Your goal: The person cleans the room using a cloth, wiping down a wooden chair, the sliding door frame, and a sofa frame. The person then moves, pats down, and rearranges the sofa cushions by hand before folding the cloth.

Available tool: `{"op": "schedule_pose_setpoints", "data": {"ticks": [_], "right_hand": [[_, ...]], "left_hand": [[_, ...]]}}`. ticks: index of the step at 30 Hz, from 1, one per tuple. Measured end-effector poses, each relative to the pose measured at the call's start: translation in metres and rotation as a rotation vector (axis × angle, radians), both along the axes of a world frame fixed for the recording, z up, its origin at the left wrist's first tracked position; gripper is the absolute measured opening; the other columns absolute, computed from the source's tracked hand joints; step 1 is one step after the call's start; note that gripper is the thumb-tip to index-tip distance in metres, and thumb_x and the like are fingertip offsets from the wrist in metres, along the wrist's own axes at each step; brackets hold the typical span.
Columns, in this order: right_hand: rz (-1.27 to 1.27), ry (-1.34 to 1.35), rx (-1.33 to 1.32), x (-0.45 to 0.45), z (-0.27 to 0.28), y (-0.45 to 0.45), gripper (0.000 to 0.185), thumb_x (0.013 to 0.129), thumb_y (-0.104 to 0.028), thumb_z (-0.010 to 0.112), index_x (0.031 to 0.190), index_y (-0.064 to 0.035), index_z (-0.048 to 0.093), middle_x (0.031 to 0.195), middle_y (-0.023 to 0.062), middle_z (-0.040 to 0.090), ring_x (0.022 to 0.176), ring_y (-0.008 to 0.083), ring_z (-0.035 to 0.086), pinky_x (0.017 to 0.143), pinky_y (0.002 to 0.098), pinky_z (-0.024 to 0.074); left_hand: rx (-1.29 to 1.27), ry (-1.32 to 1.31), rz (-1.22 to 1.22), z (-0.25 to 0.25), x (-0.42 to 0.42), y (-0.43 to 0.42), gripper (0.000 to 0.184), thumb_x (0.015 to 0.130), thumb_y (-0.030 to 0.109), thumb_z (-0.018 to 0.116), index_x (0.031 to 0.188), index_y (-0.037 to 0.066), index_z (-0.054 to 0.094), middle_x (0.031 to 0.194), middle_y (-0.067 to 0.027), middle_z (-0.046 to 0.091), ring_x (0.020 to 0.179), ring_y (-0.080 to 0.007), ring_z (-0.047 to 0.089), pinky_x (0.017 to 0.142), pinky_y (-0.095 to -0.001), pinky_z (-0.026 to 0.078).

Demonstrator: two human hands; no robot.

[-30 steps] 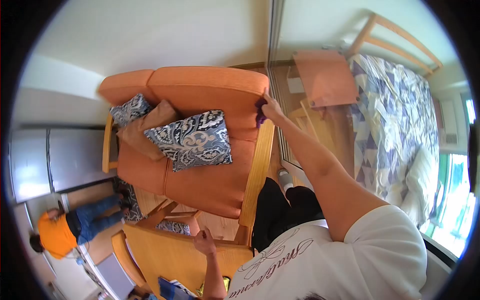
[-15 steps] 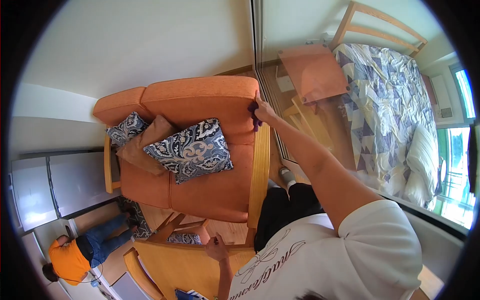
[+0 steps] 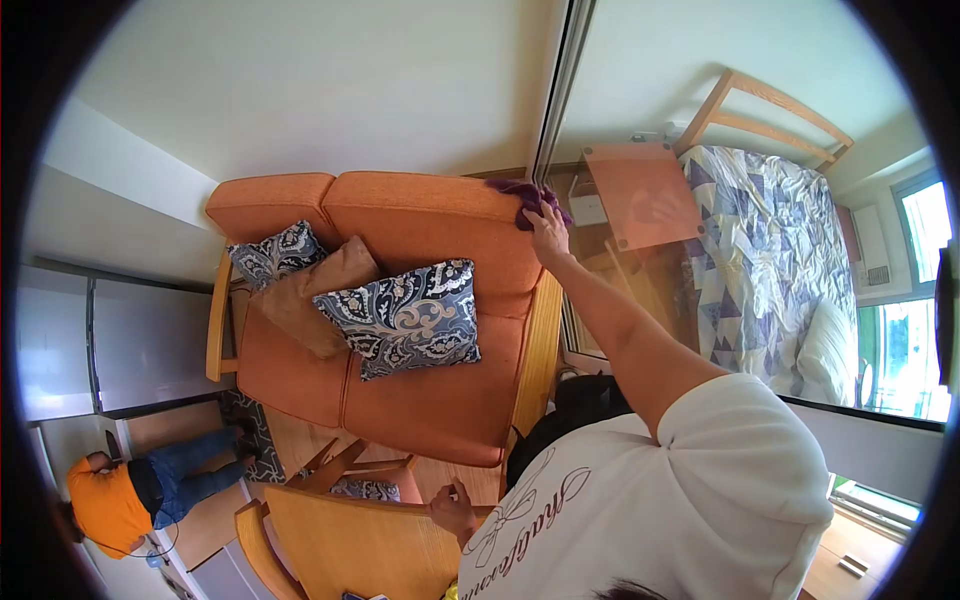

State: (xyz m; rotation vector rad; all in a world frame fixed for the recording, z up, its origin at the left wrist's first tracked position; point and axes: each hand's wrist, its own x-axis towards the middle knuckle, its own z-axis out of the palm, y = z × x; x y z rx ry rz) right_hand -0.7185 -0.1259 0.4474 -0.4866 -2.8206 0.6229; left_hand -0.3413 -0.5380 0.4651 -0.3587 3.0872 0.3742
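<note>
My right hand (image 3: 548,232) presses a crumpled purple cloth (image 3: 528,200) against the top corner of the orange sofa's (image 3: 430,205) backrest, its fingers lying over the cloth. Part of the cloth drapes across the top edge. Low in the view, my left hand (image 3: 455,512) hovers by the edge of a wooden table (image 3: 400,545). Its fingers are loosely bent and apart, and I see nothing in them. Two patterned cushions (image 3: 420,318) and a plain brown cushion (image 3: 318,295) lean on the sofa seat.
A glass partition (image 3: 560,90) stands just beyond the sofa's end, with a bed (image 3: 765,260) behind it. The sofa's wooden armrest (image 3: 540,345) runs beside my body. At lower left, a person in an orange top (image 3: 110,508) stands near cabinets. A wooden chair (image 3: 262,550) adjoins the table.
My right hand has moved from the backrest's front side edge to its top corner, taking the purple cloth along. The view has shifted; my left hand stays near the table edge.
</note>
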Motion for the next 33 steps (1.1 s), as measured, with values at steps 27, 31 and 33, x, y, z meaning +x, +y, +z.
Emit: {"op": "schedule_pose_setpoints", "data": {"ticks": [27,31,33], "right_hand": [[0.118,0.001,0.787,-0.372,0.016,0.209,0.026,0.079,-0.018,0.058,0.099,-0.0053,0.069,0.112,0.0135,0.06,0.114,0.0332,0.045,0.1,0.0466,0.0292],[0.259,-0.507,1.048,-0.388,-0.097,0.236,0.037,0.086,-0.027,0.051,0.112,-0.0062,0.067,0.127,0.0157,0.055,0.127,0.0347,0.035,0.104,0.05,0.0218],[0.279,-0.575,0.998,-0.385,-0.16,0.239,0.039,0.086,-0.028,0.051,0.114,-0.0057,0.066,0.13,0.0162,0.053,0.129,0.0351,0.033,0.105,0.05,0.0203]], "left_hand": [[0.533,0.057,-0.787,-0.011,-0.652,0.343,0.025,0.088,0.022,0.06,0.105,0.003,0.061,0.093,-0.0145,0.065,0.088,-0.0305,0.062,0.077,-0.0392,0.049],[0.309,-0.641,-0.934,-0.061,-0.706,0.378,0.033,0.089,0.031,0.059,0.104,0.002,0.061,0.093,-0.0145,0.066,0.086,-0.0278,0.064,0.076,-0.0372,0.05],[0.423,-0.94,-0.997,-0.089,-0.709,0.383,0.036,0.088,0.033,0.06,0.104,0.001,0.061,0.092,-0.0147,0.066,0.085,-0.0258,0.064,0.075,-0.0356,0.05]]}}
